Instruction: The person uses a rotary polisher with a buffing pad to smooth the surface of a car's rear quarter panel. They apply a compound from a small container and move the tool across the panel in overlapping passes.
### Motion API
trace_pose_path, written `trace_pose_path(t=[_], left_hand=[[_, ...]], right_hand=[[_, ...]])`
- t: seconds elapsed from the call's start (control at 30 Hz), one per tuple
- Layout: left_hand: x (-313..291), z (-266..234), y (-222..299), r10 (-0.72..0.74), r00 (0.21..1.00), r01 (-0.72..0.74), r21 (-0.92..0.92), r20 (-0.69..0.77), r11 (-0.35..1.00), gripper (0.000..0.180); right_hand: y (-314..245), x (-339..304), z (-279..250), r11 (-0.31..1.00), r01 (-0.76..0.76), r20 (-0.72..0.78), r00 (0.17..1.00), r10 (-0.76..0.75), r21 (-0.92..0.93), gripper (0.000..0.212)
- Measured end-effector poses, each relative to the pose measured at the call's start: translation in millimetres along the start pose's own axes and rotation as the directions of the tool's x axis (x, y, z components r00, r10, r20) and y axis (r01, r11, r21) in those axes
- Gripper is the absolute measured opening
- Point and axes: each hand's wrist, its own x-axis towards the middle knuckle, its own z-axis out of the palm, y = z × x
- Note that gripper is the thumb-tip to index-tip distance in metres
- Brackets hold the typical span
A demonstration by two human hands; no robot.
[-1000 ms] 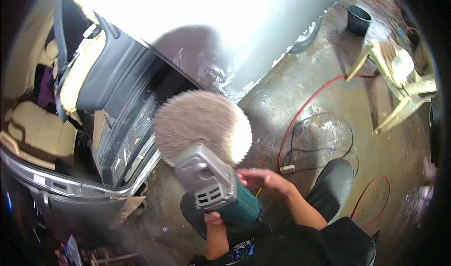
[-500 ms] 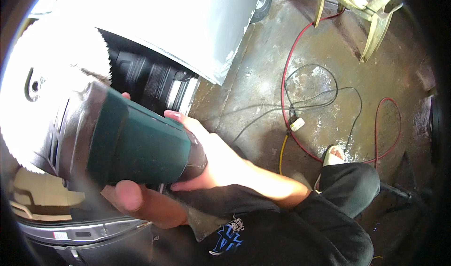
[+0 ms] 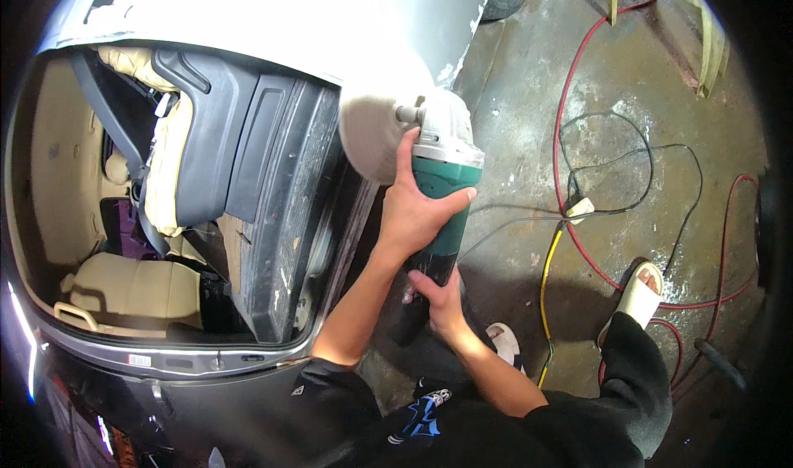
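Observation:
Both of my hands hold a green polisher [image 3: 447, 175] with a metal gear head and a dark rear end. My left hand [image 3: 420, 212] wraps its body close behind the head, thumb across the green casing. Further back, my right hand [image 3: 443, 299] grips the dark rear end. A pale round wool pad [image 3: 369, 129] on the polisher's spindle looks smeared, as if turning. It stands on edge by the lower edge of a pale car door panel [image 3: 289, 22]; whether it touches the panel I cannot tell.
At left, an open car doorway shows a beige seat [image 3: 140, 290], grey trim [image 3: 211, 129] and a sill [image 3: 289, 220]. A red hose [image 3: 565, 109], black cable [image 3: 650, 158], yellow cable [image 3: 546, 294] and pale connector [image 3: 581, 211] lie on the wet floor. A plastic chair [image 3: 709, 51] stands far right.
The polisher has moved away from close before me, rightward in view, and turned so its head points away. The pad is now by the door edge. More of the car's inside shows.

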Motion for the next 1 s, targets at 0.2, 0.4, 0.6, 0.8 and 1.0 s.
trace_pose_path(t=[0.2, 0.4, 0.6, 0.8, 1.0], left_hand=[[6.1, -19.8, 14.0, 0.148, 0.976, -0.149, 0.002, -0.163, 0.989, 0.102], [-7.3, -94.2, 98.6, 0.207, 0.881, -0.126, 0.210, -0.425, 0.970, 0.077], [-7.0, -92.1, 88.4, 0.237, 0.900, -0.183, 0.175, -0.366, 0.967, 0.083], [8.5, -26.7, -10.4, 0.136, 0.987, -0.128, 0.097, -0.082, 0.987, 0.110], [5.3, -19.4, -32.6, 0.039, 0.999, -0.040, 0.126, 0.008, 0.991, 0.105]], right_hand=[[-25.6, 13.3, 11.7, 0.999, -0.037, 0.167, 0.985, 0.042, -0.036, 0.068], [-59.4, 37.1, 86.8, 0.972, 0.220, 0.436, 0.885, -0.163, -0.084, 0.113], [-45.2, 36.6, 78.2, 0.942, 0.264, 0.380, 0.909, -0.171, -0.206, 0.115], [2.3, 7.8, 17.5, 0.999, -0.052, 0.097, 0.994, 0.050, 0.017, 0.067], [35.5, 2.0, 13.1, 0.990, -0.073, 0.024, 0.997, 0.070, 0.117, 0.058]])
